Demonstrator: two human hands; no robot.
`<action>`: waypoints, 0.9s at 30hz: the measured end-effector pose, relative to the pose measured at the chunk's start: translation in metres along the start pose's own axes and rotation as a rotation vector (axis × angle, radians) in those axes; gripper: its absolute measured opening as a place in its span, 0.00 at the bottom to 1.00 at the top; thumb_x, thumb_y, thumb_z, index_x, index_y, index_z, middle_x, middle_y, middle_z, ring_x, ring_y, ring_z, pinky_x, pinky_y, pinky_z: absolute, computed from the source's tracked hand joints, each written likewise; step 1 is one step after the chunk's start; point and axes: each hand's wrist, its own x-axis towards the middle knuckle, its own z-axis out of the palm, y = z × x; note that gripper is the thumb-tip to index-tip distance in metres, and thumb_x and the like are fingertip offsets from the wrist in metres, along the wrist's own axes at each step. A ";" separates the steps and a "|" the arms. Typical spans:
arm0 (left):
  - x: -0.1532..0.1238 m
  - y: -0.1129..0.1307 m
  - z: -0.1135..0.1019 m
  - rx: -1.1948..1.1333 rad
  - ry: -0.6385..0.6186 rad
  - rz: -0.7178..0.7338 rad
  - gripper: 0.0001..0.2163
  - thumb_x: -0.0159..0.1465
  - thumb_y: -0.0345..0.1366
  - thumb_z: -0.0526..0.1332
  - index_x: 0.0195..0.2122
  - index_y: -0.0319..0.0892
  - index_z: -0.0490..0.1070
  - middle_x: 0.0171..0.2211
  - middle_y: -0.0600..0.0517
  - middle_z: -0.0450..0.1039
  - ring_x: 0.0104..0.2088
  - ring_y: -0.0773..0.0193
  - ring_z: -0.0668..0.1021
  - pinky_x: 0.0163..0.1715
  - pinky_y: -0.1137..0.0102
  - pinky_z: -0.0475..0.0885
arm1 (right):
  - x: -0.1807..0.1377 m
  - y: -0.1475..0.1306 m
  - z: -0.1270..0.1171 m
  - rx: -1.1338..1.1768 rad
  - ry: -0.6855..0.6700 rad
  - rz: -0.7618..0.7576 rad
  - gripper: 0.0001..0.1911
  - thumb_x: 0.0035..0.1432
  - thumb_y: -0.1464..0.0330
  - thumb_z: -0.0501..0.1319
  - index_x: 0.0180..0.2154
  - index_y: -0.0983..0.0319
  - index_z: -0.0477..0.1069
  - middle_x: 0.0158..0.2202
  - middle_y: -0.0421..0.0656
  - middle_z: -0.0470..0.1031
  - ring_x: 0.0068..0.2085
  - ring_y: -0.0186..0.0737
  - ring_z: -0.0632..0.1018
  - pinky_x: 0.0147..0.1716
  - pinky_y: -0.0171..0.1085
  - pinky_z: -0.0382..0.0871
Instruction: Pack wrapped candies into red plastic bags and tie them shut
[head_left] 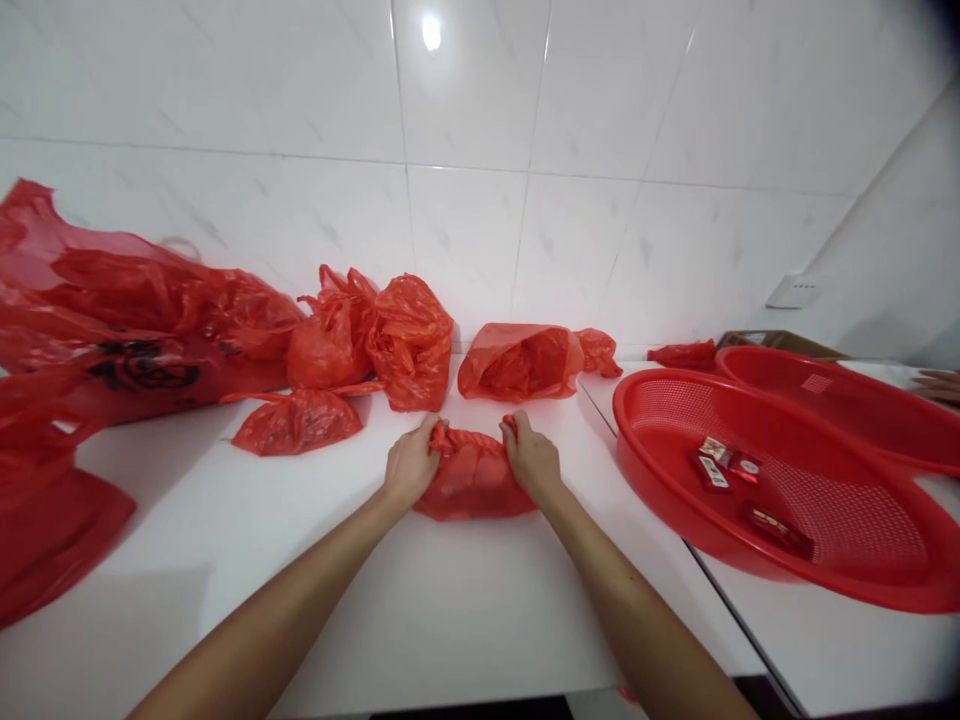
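Observation:
A small filled red plastic bag [471, 480] lies on the white table [420, 610] in front of me. My left hand [411, 465] pinches its left handle, fingers closed. My right hand [531, 458] grips its right handle the same way. Both hands sit at the bag's top edge, pulling the handles apart over the bundle.
Several other red plastic bags lie along the tiled wall: a large pile [112, 330] at left, tied ones [375, 335], an open one [525, 360]. A red mesh basket [660, 440] with small packets [724, 467] stands right, a second basket [862, 400] behind. Another person's fingers [937, 385] show far right.

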 end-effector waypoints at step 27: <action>-0.004 -0.053 0.000 0.277 -0.111 -0.192 0.15 0.68 0.38 0.46 0.43 0.46 0.71 0.46 0.44 0.77 0.46 0.50 0.76 0.37 0.62 0.69 | 0.024 0.054 0.019 0.168 0.014 0.281 0.20 0.64 0.67 0.45 0.49 0.55 0.71 0.40 0.46 0.77 0.40 0.44 0.76 0.38 0.39 0.63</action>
